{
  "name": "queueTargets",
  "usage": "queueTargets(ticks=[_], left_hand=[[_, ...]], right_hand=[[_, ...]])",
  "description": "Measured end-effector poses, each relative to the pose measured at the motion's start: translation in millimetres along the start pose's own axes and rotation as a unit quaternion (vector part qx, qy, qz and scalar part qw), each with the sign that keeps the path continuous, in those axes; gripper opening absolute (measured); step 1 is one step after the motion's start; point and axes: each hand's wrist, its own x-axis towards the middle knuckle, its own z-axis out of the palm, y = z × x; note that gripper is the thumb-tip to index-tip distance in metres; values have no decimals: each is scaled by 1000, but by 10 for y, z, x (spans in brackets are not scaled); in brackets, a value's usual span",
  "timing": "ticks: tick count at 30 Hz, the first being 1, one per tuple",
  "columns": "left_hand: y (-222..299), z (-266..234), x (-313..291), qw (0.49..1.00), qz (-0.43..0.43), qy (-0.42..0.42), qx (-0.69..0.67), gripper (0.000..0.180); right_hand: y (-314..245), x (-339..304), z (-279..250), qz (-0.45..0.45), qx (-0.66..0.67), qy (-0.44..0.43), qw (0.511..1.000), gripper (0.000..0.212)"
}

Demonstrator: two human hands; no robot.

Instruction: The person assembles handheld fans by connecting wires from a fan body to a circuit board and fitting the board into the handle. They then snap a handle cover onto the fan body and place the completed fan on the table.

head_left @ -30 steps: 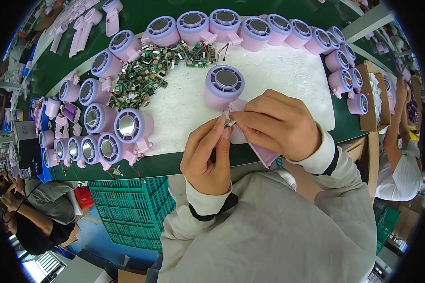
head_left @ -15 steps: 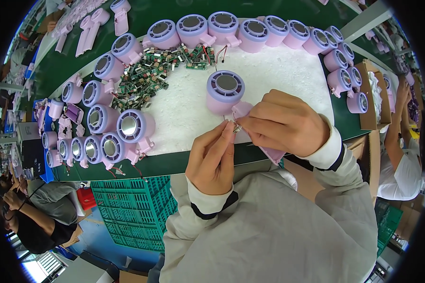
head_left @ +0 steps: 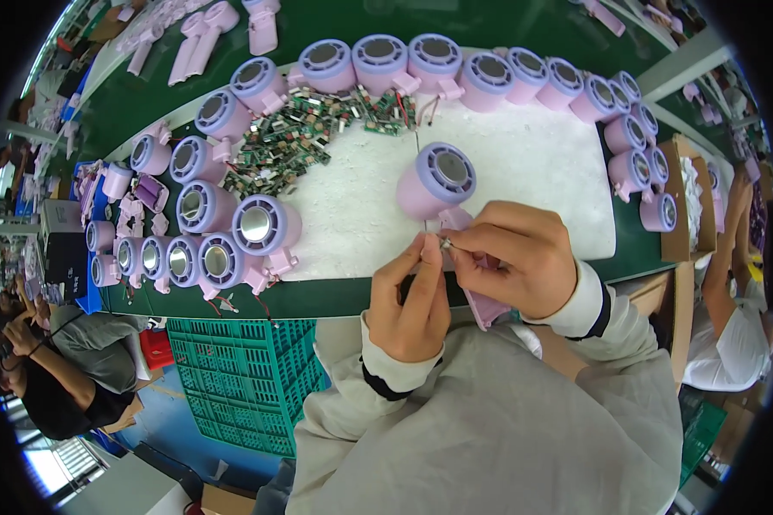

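Note:
In front of me a pink handheld fan with a lilac round grille and silver centre disc (head_left: 438, 176) rests on the white foam sheet (head_left: 352, 232), its head tilted toward the right. Its pink handle (head_left: 486, 309) runs toward me beneath my right hand. My left hand (head_left: 410, 305) pinches with thumb and finger at a small silvery part (head_left: 444, 244) beside the fan's neck. My right hand (head_left: 521, 262) is closed on the same tiny part from the other side, its fingers curled. Fingertips mostly cover the part, so its kind is hidden.
Similar fan heads (head_left: 380, 62) line the sheet's far, left and right edges. Small green circuit boards (head_left: 288, 142) lie heaped at the back left. A cardboard box (head_left: 691, 202) stands at right, green crates (head_left: 232, 378) below left. Other people sit on both sides.
The fan's head has turned and tilted to the right. Both hands stay together at its neck, pinching the small part. The whole view has shifted slightly.

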Motion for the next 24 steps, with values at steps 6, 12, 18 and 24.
queueTargets(ticks=[6, 12, 18, 24], left_hand=[[95, -281, 565, 990, 20, -71, -121, 48], [-103, -169, 1082, 941, 29, -38, 334, 36], [-434, 19, 1068, 916, -36, -83, 392, 36], [-542, 85, 1090, 934, -26, -68, 349, 21]], right_hand=[[-25, 111, -316, 99, 55, -10, 994, 11], [312, 420, -951, 294, 306, 105, 899, 18], [1522, 1165, -1814, 305, 220, 186, 908, 27], [3055, 1606, -2345, 282, -291, 55, 913, 35]])
